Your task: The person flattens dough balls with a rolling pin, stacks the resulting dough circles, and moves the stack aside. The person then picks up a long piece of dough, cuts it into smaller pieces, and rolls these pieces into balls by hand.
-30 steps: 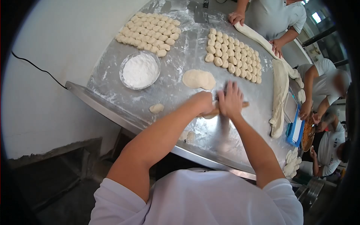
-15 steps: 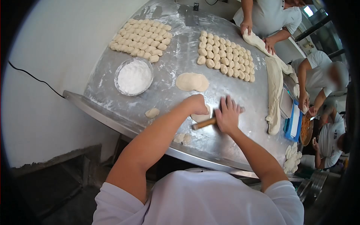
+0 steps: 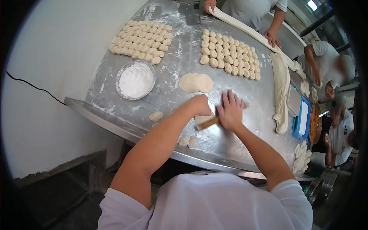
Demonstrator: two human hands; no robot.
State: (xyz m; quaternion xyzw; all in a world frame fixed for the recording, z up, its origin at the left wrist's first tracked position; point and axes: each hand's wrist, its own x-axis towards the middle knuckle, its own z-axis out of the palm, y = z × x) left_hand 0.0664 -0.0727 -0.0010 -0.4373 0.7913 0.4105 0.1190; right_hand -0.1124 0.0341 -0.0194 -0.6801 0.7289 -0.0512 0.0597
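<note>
My left hand (image 3: 201, 105) is closed, its fingers at the edge of a small flat dough round (image 3: 201, 119) that it partly hides. My right hand (image 3: 230, 112) lies with spread fingers over a wooden rolling pin (image 3: 208, 124), palm pressing on it. The pin's near end overlaps the dough round; its far end is blurred beyond my fingers. Just past my hands, flattened dough discs (image 3: 195, 82) overlap on the metal table. Small dough pieces (image 3: 187, 141) lie close to the table's front edge, and another dough lump (image 3: 156, 116) sits left of my forearm.
A bowl of flour (image 3: 135, 80) stands at left. Two blocks of dough balls (image 3: 142, 41) (image 3: 230, 54) fill the back. A long dough strip (image 3: 281, 94) lies at right, near a blue tray (image 3: 303, 119) and a filling pan (image 3: 315, 122). Several co-workers (image 3: 249, 13) stand along the far side.
The rolling pin and my right hand have shifted slightly; my left hand stays by the dough round. Across the table, a co-worker's hands have moved apart, stretching the dough rope leftward.
</note>
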